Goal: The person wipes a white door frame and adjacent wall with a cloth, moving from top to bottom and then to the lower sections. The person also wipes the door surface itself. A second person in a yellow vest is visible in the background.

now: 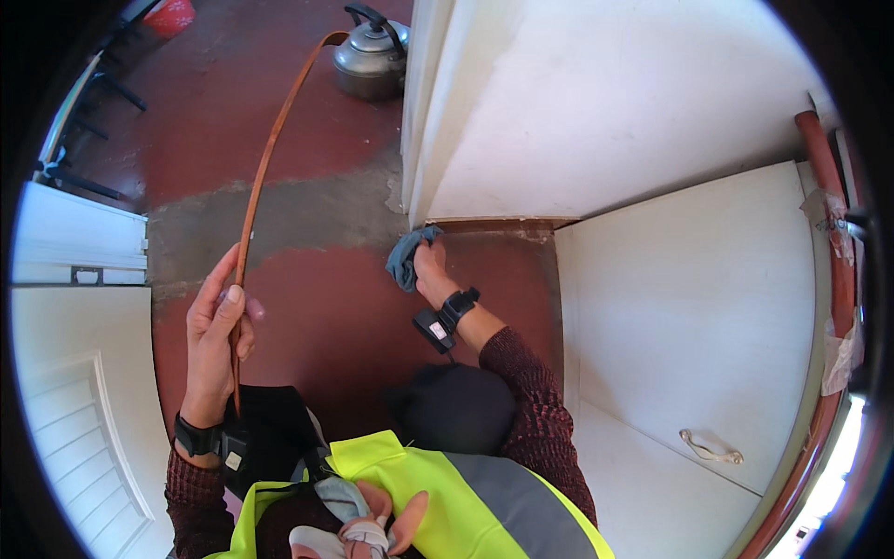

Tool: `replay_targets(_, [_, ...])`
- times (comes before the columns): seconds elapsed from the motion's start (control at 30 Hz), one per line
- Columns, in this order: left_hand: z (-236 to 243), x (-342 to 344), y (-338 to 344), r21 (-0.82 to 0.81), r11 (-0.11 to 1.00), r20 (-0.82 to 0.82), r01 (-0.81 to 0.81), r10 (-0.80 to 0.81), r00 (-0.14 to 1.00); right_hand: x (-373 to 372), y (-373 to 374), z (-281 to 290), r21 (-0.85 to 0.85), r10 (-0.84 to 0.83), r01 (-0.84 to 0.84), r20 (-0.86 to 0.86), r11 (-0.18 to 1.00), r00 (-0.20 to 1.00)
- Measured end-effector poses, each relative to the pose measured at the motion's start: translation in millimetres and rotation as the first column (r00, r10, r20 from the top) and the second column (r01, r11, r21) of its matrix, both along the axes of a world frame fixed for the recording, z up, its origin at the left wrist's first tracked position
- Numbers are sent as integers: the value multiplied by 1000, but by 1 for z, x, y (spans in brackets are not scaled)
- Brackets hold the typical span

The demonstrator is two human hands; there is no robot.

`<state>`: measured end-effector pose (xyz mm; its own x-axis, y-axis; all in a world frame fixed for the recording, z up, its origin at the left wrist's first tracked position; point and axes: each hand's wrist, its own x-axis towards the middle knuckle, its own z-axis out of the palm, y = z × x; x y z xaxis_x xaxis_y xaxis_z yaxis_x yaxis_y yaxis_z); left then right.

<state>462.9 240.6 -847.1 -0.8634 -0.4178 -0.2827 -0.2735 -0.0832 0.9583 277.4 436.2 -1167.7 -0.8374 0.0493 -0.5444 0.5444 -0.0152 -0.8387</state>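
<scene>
My left hand is closed around a long, thin brown strip, with the thumb pressed along it. The strip bows upward from below the hand, and its far end curls over close to a metal kettle. What it is made of I cannot tell. In my right hand is a bunched blue-grey cloth, held low at the foot of the white wall corner. The cloth lies by the floor edge, where a brown skirting starts. My right fingertips are partly hidden by the cloth.
A silver kettle with a black handle stands on the red floor beside the wall edge. A grey band crosses the floor. White cupboard at right, white door at left, brown pipe at far right.
</scene>
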Motion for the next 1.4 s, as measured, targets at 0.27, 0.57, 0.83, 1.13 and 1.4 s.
replay_targets(0.27, [10, 14, -8, 16, 999, -60, -44, 44, 997, -14, 9, 33, -437, 29, 17, 100, 899, 995])
replay_targets(0.57, [13, 17, -15, 94, 995, -117, 35, -24, 993, -10, 13, 110, -519, 169, -119, 50, 847, 984])
replay_targets(0.83, [18, 19, -17, 156, 985, -167, 70, -43, 985, -19, 30, 236, -451, 353, -408, -205, 794, 913])
replay_targets(1.13, [23, 30, -23, 206, 970, -236, 128, -78, 969, -19, 27, 397, -302, 344, -562, -545, 770, 765])
replay_targets(1.4, [27, 38, -26, 245, 951, -272, 187, -117, 955, -33, 22, 555, -186, 279, -656, -796, 731, 537])
